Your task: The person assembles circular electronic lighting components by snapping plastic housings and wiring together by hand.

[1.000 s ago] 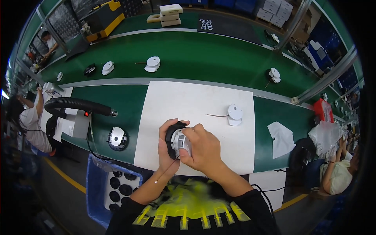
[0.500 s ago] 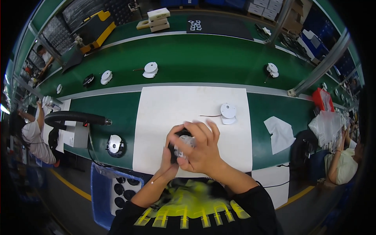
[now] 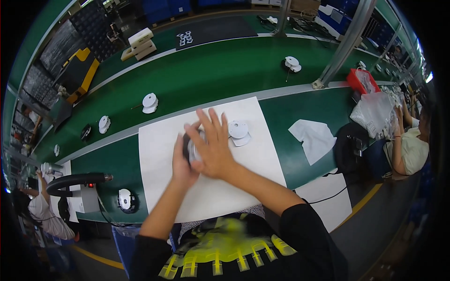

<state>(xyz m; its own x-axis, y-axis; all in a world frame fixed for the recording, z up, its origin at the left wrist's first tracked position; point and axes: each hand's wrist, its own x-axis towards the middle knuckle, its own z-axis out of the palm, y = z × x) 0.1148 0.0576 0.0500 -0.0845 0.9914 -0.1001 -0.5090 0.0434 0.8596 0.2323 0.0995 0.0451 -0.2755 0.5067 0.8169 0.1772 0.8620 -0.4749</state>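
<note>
A round part with a dark rim and a greyish, see-through-looking top (image 3: 191, 146) is between my hands over the white sheet (image 3: 211, 199). My left hand (image 3: 183, 165) is closed round its near left side. Across its top lies my right hand (image 3: 216, 149), fingers stretched out and a little apart, the thumb at the part's near edge. Much of the part is hidden by the right hand, and motion blurs it. Just right of the right hand's fingers, a white disc-shaped unit (image 3: 240, 132) rests on the sheet, touched by neither hand as far as I can see.
Several white round units, one of them here (image 3: 150, 103), sit on the green belt (image 3: 211, 70) beyond. A black-and-white round unit (image 3: 126, 200) and a black flexible hose (image 3: 75, 181) are at left. At right are a white cloth (image 3: 313, 139), a red bin (image 3: 362, 81) and a co-worker (image 3: 407, 145).
My view has turned, so the bench appears tilted. Both hands have moved farther over the sheet with the round part, and the right hand's fingers have straightened across it.
</note>
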